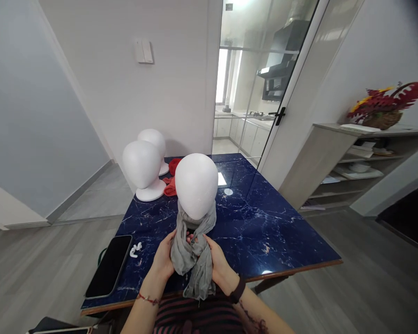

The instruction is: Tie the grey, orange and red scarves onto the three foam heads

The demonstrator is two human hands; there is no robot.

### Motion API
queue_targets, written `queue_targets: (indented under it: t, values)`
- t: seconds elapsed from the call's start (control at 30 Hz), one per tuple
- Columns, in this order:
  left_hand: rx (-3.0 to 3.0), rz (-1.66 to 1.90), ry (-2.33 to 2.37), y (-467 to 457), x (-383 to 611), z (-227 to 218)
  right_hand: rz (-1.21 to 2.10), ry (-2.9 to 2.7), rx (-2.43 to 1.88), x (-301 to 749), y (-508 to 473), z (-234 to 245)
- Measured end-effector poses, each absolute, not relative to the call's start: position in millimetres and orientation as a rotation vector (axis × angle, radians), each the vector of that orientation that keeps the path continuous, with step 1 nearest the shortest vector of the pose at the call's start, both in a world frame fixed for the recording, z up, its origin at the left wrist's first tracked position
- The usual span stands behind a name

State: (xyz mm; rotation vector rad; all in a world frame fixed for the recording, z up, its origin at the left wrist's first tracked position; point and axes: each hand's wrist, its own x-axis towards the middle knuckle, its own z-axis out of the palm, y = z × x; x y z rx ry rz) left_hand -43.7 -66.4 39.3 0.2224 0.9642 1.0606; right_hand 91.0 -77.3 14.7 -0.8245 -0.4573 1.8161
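A white foam mannequin head [196, 185] stands on the blue marble table [264, 218] right in front of me. A grey scarf [194, 255] is wound round its neck and its two ends hang down over the near table edge. My left hand [163, 260] grips the left strand of the scarf, fingers curled round the cloth. My right hand [218, 265] grips the right strand in the same way. Both hands sit just below the head's neck, close together.
Two more white foam heads [142, 169] stand at the table's far left, with red cloth [171, 178] beside them. A black phone [109, 265] and a small white object [135, 250] lie at the near left. Shelves stand to the right; a glass door lies beyond.
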Motion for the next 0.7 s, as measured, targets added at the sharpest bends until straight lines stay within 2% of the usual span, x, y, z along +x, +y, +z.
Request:
queue_targets:
  t: [0.13, 0.27, 0.53, 0.7]
  values:
    - [0.083, 1.037, 0.859, -69, -46, 46, 1.783, -0.509, -0.867, 88, -84, 12]
    - [0.201, 0.988, 0.993, -72, -45, 51, 1.775, -0.586, -0.862, 86, -90, 13]
    - [1.399, 0.924, 1.549, -66, -52, 49, 1.842, -0.555, -0.766, 82, -76, 18]
    - [1.745, 0.661, 1.534, -87, -40, 45, 1.836, -0.670, -0.795, 82, -64, 17]
